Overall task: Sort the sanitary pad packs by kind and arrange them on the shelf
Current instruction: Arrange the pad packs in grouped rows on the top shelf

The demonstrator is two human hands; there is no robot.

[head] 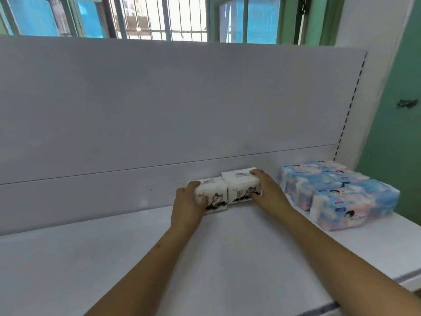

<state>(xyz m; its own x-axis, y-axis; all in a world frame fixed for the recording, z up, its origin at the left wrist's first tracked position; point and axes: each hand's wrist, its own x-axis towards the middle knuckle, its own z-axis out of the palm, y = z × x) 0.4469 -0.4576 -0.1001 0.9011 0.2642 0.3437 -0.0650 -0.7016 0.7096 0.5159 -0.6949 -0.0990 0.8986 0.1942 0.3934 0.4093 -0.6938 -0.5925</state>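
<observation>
- The left hand (188,201) holds a small white soft plastic pack with a grey cartoon cat print, the left white pack (213,195): its fingers (193,184) curl over the top left corner and the thumb presses the front face.
- The right hand (265,190) holds a second white cat-print pack, the right white pack (240,187): its fingers (257,172) hook over the top right corner and the thumb lies low on the front face.
- The two white packs touch side by side, the right one set slightly further back, close to the shelf's white back panel (159,110); whether they touch that panel cannot be told.
- Both packs rest on the white flat shelf (114,258), a little toward 1 o'clock from the middle of the view.
- At 3 o'clock from the white packs, just beside the right hand but apart from it, lies a block of pale blue and pink soft packs with small portrait prints, the blue and pink packs (337,190), running in rows from the back panel toward the front.
- From the left white pack toward 9 o'clock the shelf surface is bare to the picture's edge; toward 6 o'clock it lies open under both forearms to the front edge (407,279).
- The back panel's right edge carries a slotted upright (350,103), with a green wall (401,133) at 3 o'clock of it.
- At 12 o'clock, above the panel, a barred window (148,17) shows.
</observation>
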